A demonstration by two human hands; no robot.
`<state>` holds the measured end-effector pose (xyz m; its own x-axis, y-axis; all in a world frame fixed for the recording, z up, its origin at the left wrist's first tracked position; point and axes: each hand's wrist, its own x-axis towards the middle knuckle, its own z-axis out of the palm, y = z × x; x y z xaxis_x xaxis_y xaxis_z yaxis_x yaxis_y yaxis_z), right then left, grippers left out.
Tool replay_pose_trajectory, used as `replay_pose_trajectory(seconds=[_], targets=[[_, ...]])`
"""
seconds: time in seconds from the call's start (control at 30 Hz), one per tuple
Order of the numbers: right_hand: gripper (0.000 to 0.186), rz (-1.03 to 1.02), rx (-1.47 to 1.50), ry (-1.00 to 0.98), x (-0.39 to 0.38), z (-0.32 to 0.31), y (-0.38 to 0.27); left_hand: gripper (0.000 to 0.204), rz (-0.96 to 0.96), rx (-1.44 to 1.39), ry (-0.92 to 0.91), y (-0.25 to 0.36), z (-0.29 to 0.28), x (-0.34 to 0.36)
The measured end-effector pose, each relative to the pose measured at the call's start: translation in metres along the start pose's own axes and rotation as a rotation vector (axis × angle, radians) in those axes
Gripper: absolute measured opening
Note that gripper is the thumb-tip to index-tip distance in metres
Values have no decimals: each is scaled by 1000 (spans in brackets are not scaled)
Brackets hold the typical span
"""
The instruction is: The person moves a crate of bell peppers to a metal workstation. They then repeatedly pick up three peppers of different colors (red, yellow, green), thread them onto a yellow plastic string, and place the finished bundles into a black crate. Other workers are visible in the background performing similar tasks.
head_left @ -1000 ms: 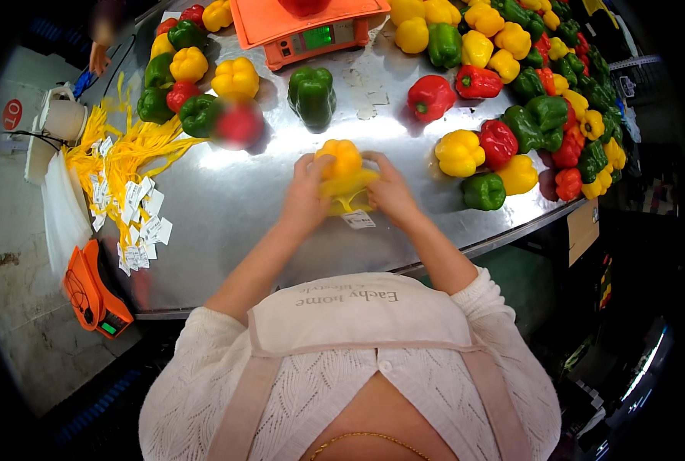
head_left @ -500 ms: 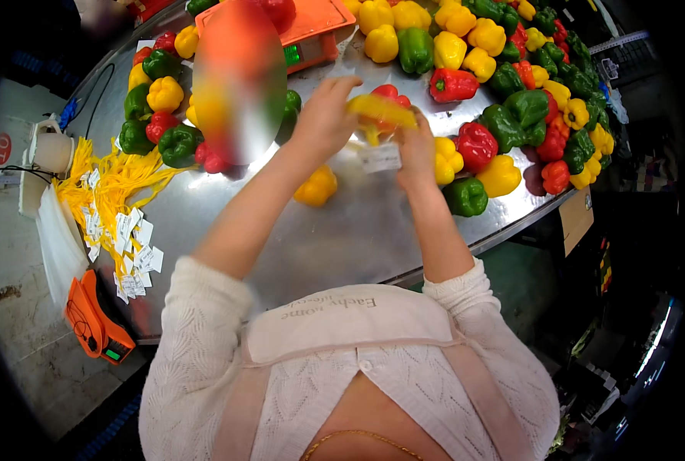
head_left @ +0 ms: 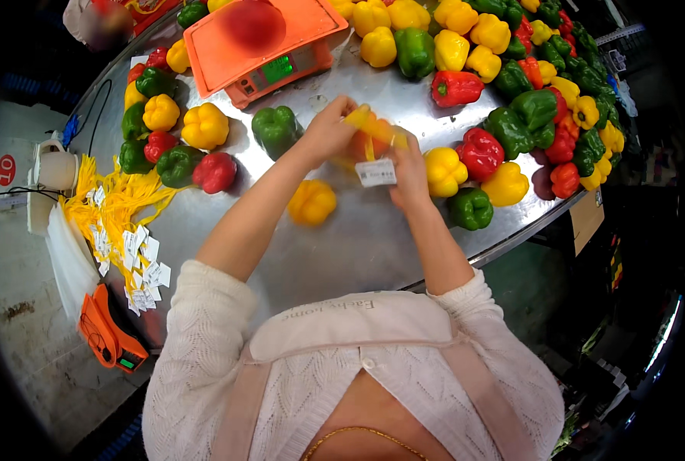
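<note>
So there's a glossy red bell pepper (head_left: 368, 144) right between the two hands, partly hidden behind a stretchy yellow mesh net (head_left: 381, 128). Can't tell if it's touching the metal surface (head_left: 227, 238) or held just above it. The left hand (head_left: 331, 132) has its fingers curled onto the net's left end, and the right hand (head_left: 409, 170) is gripping the other end. It's kinda blurry there, so no idea whether any fingers actually press on the pepper. A small white printed tag (head_left: 376, 173) dangles off the net on the near side.

Nearest stuff: a rounded yellow bell pepper (head_left: 312, 203) sits on its own under the left forearm, a chunky dark green bell pepper (head_left: 276, 129) is just left of the left hand, and another plump yellow bell pepper (head_left: 445, 172) is right beside the right hand.

Further out, an orange digital scale (head_left: 304, 27) with a lit green display stands at the far side, with a blurry red bell pepper (head_left: 254, 29) on its tray. Big mixed heap of red, yellow and green peppers (head_left: 533, 111) off to the right, a smaller mixed bunch (head_left: 178, 166) on the left, and near that a tangle of yellow net strips (head_left: 124, 196) with white tags.
</note>
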<state>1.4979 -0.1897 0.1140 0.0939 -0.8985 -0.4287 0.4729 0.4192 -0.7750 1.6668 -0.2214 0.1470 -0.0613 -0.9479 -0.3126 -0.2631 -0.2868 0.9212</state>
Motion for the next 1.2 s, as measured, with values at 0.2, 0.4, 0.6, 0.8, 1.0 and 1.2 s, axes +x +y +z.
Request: replay_pose_trajectory(seconds=[0.2,0.4,0.6,0.8,1.0,1.2], targets=[[22,11,-151,19,-37,13,5,18,254,65,154,-52,3,-36],[28,129,-299,-84,2,1,-9,20,-83,-20,207,-36,1,-36],[11,317,-164,-63,27,-14,25,21,-109,-4,272,-71,1,-17],[21,232,-110,-32,33,-19,42,20,-183,-6,115,-59,-5,-18],[27,220,79,-25,4,1,18,19,-214,-173,38,-31,-6,-32],[26,219,107,-192,-38,34,-11,13,-42,-483,125,25,-42,-92]])
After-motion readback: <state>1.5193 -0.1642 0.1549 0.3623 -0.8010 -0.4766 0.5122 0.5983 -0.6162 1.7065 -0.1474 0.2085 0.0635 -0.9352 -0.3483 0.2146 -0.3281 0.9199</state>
